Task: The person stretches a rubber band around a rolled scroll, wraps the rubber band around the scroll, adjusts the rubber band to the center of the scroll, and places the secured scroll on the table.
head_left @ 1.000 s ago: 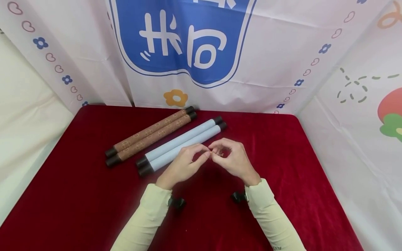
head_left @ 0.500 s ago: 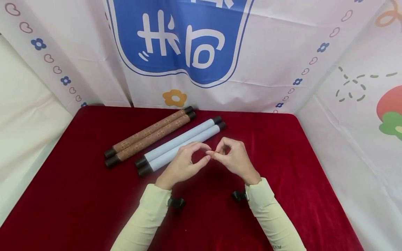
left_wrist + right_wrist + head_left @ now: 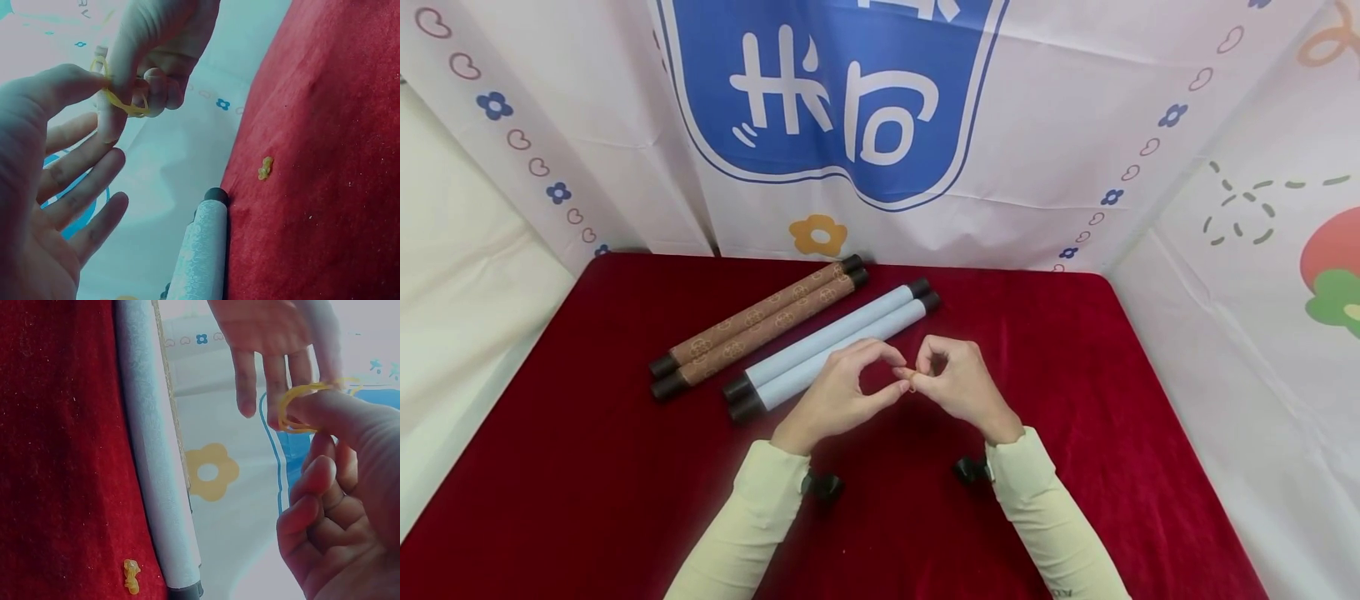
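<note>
A thin yellow rubber band is between my two hands, above the red cloth. My right hand pinches it, and the band loops around the thumb and a curled finger. My left hand meets it from the other side, with the thumb tip on the band and the index finger behind; its other fingers are spread fairly straight. A small yellowish clump lies on the cloth below the hands, hidden in the head view. Just beyond the left hand are two light-blue rolls with black ends, side by side.
Two brown rolls with gold patterns and black ends lie further back left. Red velvet cloth covers the table. White printed curtains stand behind it and along both sides.
My fingertips have shifted slightly on the rubber band, and its loop now shows below the right thumb. The right hand has turned a little. The rolls have not moved.
</note>
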The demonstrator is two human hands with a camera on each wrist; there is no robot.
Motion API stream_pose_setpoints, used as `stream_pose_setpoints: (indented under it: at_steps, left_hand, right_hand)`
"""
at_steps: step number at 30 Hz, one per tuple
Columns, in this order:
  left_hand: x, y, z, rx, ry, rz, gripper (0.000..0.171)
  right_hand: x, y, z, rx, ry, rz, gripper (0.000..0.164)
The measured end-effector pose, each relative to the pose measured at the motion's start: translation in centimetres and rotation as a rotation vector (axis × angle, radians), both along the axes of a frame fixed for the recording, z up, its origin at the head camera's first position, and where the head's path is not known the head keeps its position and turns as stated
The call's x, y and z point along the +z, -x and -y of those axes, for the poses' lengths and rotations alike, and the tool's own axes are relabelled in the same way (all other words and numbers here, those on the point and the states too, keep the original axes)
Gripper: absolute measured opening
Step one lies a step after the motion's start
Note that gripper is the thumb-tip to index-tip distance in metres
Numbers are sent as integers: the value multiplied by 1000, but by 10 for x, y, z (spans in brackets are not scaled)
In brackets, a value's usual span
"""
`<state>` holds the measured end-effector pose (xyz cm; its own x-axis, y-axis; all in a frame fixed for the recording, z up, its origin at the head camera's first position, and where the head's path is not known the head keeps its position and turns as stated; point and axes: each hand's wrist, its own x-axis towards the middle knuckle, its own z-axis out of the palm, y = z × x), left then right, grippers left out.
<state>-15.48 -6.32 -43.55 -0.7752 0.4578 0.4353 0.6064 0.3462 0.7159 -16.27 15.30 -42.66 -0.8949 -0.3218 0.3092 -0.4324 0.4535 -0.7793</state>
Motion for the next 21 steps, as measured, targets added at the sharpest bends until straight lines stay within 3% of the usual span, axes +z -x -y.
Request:
stream_pose_setpoints:
  at_steps: [5, 8, 11, 17, 21]
  left_hand:
    - [-1, 1, -1, -31, -9, -106, 13]
    - [-1, 1, -1, -46, 18, -191, 8]
    - [0, 1, 0, -61, 53, -232, 6]
    - [0, 1, 3, -96, 132, -145, 6]
    - [-1, 3, 7, -63, 156, -42, 4]
  right_hand:
    - [0, 0, 0, 7, -31, -13, 31]
    - [0, 0, 0, 19, -45, 0, 30]
    - [0, 0, 0, 35, -69, 15, 31]
    - [0, 2, -1, 104, -124, 80, 26]
    - [0, 3, -3, 130, -137, 111, 22]
